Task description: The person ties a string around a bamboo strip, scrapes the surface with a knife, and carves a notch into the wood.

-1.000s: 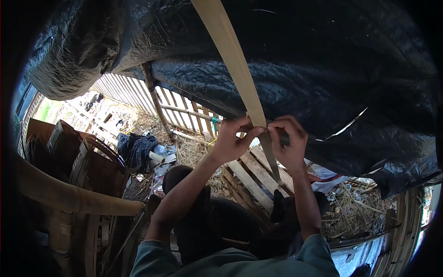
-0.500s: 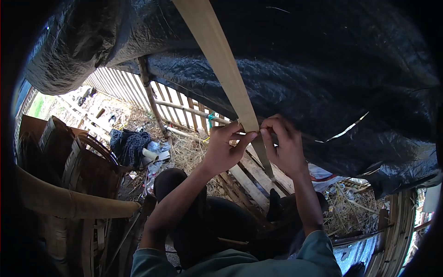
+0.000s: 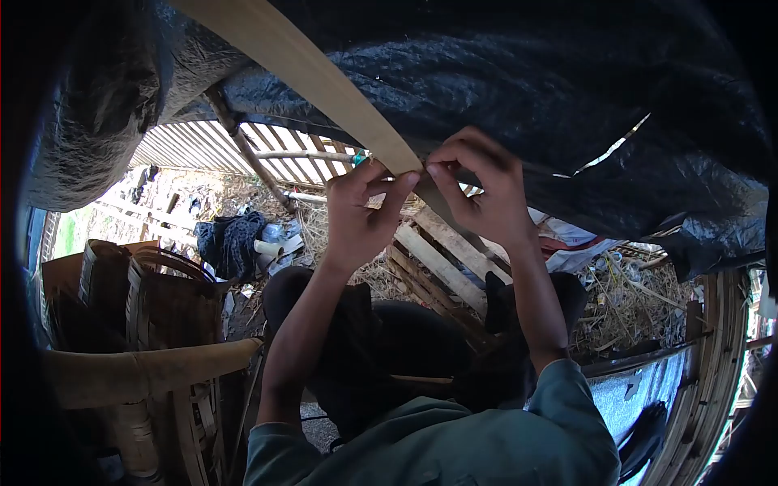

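Note:
A long, flat, pale bamboo strip (image 3: 324, 85) slants from the upper left down to my two hands at the centre. My left hand (image 3: 361, 215) pinches the strip's left edge between thumb and fingers. On the other side, my right hand (image 3: 486, 190) has thumb and forefinger pressed together at the right edge; the exact contact there is too small to make out. Below the fingers a darker, shaded length (image 3: 446, 212) continues down to the right, partly behind my right hand.
Black plastic sheeting (image 3: 519, 89) hangs overhead and in front, with a slit at the right. A thick bamboo pole (image 3: 162, 368) juts in at lower left. Wooden slats (image 3: 442, 267), straw (image 3: 632, 300) and a dark cloth (image 3: 231, 243) lie on the ground. A slatted fence (image 3: 194, 146) stands behind.
In the view, both hands and the pinched part of the strip sit higher and further left. The strip leans more to the left. Both hands keep their pinch.

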Demonstrator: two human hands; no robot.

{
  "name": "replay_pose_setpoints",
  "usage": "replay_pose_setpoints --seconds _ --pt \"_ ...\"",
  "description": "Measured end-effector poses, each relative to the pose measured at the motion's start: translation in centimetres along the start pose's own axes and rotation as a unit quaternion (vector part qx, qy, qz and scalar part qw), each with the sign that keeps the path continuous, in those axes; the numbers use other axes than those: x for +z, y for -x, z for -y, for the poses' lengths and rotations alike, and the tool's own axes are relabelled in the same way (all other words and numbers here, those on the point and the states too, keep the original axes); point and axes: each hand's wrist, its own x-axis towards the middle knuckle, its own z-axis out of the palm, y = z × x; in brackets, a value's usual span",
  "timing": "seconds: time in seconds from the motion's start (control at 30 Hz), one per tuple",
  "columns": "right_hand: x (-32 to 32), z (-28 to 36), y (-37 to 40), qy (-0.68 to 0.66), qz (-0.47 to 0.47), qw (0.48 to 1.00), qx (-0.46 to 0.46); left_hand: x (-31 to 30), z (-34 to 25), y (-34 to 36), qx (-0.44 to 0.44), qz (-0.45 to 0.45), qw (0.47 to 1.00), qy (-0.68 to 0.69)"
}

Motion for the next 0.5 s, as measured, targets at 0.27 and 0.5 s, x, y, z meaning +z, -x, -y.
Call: replay_pose_setpoints --seconds 0.27,0.5 --pt "-0.9 -0.4 0.3 0.075 0.009 0.996 -0.042 1.3 0.3 0.2 0.019 0.005 0.999 0.03" --pt "-0.8 -0.8 0.7 -0.096 -0.006 0.994 0.046 1.6 0.2 0.1 0.017 0.006 1.0 0.021"
